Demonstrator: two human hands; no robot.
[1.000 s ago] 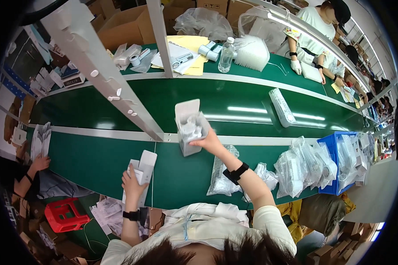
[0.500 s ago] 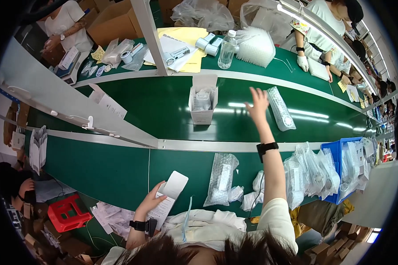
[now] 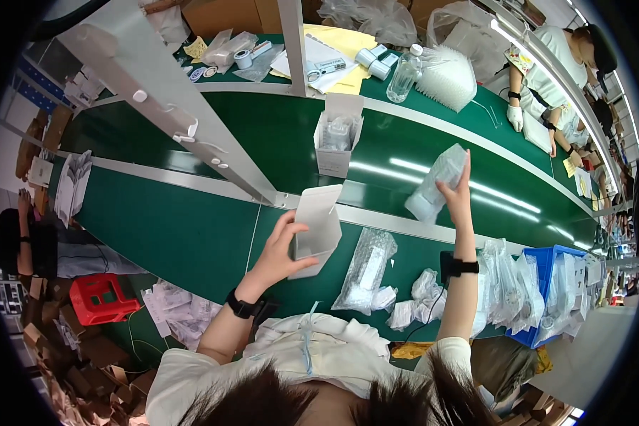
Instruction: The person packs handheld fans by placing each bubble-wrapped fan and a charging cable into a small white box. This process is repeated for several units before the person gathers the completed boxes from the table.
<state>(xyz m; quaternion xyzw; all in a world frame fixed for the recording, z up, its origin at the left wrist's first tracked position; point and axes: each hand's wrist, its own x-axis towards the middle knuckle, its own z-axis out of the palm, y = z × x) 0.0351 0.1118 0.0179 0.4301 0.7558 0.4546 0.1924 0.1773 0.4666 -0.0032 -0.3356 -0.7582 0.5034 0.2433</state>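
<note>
My left hand [image 3: 275,254] grips an open white carton [image 3: 319,241], fingers at its left side and thumb across the near side. The carton's lid flap stands up and its inside shows pale and bare. Out to the right, my right hand [image 3: 460,195] holds a bubble-wrapped package [image 3: 436,186] tilted above the green belt. What the wrap contains is too blurred to make out. Farther off on the belt stands another open white box [image 3: 335,162] with a clear-wrapped item inside. On the near bench, another bubble-wrapped package [image 3: 366,271] lies between my arms.
Small white wrapped pieces [image 3: 422,302] lie beside my right forearm. Right of it, several bagged items lean by a blue crate [image 3: 546,284]. A slanting metal post [image 3: 184,121] rises at left. A clear bottle [image 3: 404,77] stands on the far bench. Co-workers sit at the edges.
My right hand has taken hold of the bubble-wrapped package from the belt and lifted it. My left hand has brought the white carton up and right, its open top now showing.
</note>
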